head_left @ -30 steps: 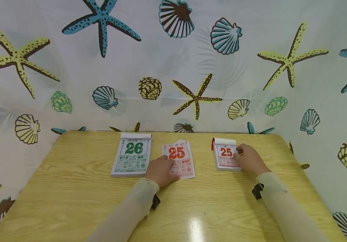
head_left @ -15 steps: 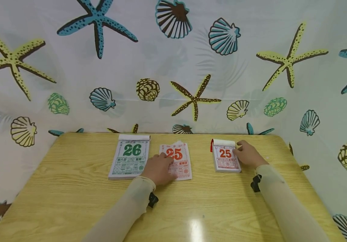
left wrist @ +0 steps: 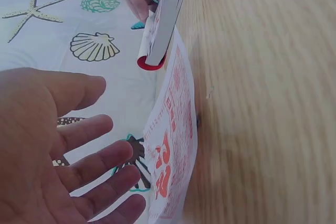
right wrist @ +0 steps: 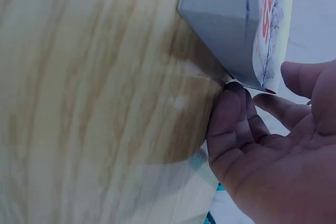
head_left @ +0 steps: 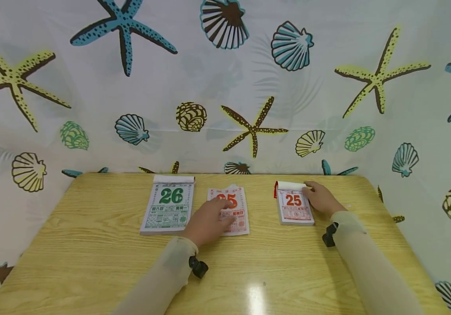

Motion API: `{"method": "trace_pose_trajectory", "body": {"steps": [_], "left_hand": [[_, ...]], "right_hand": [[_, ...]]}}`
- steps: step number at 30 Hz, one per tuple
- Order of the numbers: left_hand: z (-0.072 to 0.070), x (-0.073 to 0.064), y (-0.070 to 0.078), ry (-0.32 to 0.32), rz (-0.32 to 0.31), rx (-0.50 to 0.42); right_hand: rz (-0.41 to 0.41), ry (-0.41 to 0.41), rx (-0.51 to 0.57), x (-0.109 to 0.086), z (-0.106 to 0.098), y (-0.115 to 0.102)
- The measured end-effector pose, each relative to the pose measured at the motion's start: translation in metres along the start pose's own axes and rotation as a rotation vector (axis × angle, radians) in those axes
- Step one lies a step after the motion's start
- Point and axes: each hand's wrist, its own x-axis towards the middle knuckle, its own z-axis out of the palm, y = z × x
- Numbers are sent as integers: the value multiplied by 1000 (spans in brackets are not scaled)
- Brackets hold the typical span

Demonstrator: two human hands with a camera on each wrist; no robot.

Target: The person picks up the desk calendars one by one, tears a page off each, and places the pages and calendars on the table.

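Note:
My left hand (head_left: 208,222) hovers over a loose calendar sheet (head_left: 239,225) with a red 25. In the left wrist view its fingers (left wrist: 94,161) are spread and loosely bent, apart from the sheet (left wrist: 178,124). To its left lies a larger tear-off calendar (head_left: 169,210) showing a green 26. My right hand (head_left: 321,199) is at the upper right corner of a smaller tear-off calendar (head_left: 294,209) with a red 25. The right wrist view has its bent fingertips (right wrist: 236,90) right at the block's lower edge, while the thumb (right wrist: 302,77) stands off from the pad.
The wooden table (head_left: 91,262) carries both calendars and the sheet. Behind it and at the sides hangs white cloth (head_left: 162,87) printed with starfish and shells. A red loop (head_left: 275,189) shows at the small calendar's upper left. Each wrist wears a black camera (head_left: 198,267).
My left hand has lifted from the loose sheet and reaches further across it, covering part of the number. My right hand has slid back along the small calendar's right side to its top corner.

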Motion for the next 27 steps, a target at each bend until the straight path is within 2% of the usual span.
{"method": "trace_pose_trajectory", "body": {"steps": [3,7,13,20,24,27], "left_hand": [[0,-3,4,-5,-3,-71],[-1,-7,9,-17,-23,-104],[-2,-10,14,-19,-29,-142],[2,-10,13,-4,-8,-139],[3,-9,12,4,-7,-161],[5,-8,13,17,-22,-213]], "right_hand": [[25,16,47,-1,2,-2],[36,48,109,-2,4,0],[-16,71,175,-7,6,0],[-32,79,461,-20,10,-14],[-68,106,562,-31,12,-29],[-98,111,605,-40,13,-41]]}}
